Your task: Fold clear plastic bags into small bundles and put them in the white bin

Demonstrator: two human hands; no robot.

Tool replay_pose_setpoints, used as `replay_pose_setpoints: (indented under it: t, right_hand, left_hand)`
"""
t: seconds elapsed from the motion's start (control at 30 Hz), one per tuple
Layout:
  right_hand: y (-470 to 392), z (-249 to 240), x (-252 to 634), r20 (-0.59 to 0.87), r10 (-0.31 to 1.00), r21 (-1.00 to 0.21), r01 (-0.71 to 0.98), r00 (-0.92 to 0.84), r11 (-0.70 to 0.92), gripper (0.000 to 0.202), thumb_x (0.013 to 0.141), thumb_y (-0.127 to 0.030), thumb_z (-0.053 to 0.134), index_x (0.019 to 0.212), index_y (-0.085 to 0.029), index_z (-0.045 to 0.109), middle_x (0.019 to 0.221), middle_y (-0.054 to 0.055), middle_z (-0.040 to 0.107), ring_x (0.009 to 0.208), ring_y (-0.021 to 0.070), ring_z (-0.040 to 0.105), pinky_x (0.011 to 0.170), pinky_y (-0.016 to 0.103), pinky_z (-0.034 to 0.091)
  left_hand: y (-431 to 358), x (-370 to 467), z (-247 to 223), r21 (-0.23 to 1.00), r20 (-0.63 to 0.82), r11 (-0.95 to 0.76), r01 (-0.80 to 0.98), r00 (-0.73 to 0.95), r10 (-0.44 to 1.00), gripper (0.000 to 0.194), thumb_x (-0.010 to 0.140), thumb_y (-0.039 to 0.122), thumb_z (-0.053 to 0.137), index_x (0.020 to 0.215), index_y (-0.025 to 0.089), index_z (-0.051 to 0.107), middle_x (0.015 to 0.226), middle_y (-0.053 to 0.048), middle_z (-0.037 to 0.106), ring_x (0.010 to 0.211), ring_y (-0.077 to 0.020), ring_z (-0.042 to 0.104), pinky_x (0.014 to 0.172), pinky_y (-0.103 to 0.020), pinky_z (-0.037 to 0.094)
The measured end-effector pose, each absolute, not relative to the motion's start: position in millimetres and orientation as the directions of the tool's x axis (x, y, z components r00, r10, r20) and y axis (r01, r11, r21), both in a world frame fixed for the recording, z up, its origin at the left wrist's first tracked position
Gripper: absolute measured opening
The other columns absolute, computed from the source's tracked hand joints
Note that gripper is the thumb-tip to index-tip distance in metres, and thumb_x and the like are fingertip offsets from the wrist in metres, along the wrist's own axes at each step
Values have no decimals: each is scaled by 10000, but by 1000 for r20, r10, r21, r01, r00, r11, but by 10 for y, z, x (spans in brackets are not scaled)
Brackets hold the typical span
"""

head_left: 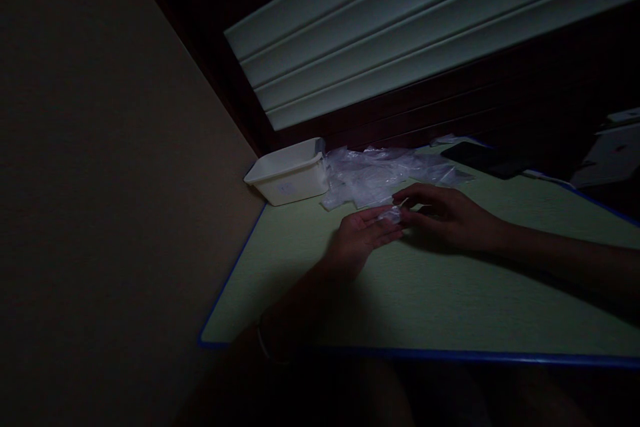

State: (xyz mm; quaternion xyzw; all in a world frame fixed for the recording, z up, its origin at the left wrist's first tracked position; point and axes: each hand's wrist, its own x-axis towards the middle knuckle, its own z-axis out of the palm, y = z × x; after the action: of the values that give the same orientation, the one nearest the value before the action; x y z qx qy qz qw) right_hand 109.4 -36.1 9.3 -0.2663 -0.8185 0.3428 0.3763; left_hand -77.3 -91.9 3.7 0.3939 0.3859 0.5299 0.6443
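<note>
Over the middle of the green table [450,307], my left hand [357,240] is turned partly palm up, its fingers closed around a small clear plastic bag [391,215]. My right hand [440,213] comes in from the right with bent fingers, and its fingertips touch the right end of that small bag. What the bag contains is too dark and small to make out. Just beyond both hands lies a loose pile of clear plastic bags [370,170].
A white plastic bin [295,180] stands at the table's back left corner, beside the wall [125,213]. A flat dark object [485,159] lies at the back right. White boxes [613,153] are at the far right. Blue edging [450,355] borders the table.
</note>
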Motion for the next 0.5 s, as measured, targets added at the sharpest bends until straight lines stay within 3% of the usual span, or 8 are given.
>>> replay_pose_setpoints:
  t: [0.33,0.5]
  right_hand:
    - [-352,68,1099,389,715,-812,152,-581,564,333,864,-428,585,1101,-197,627,1021,93,681,872,213,672,740,342,551]
    - [-350,53,1104,360,729,-831,155,-583,534,333,869,-431,581,1096,-190,621,1085,118,662,936,233,650,784,367,552]
  left_hand:
    - [-848,-978,139,957,9,0,-289,29,1000,323,804,177,685,1119,119,647,974,-99,717,920,-185,693,930,-352,495]
    - [-612,-1374,524,985,129,-140,-105,-106,986,412,745,189,731,1141,142,629,996,-87,689,838,-165,684,784,-302,535]
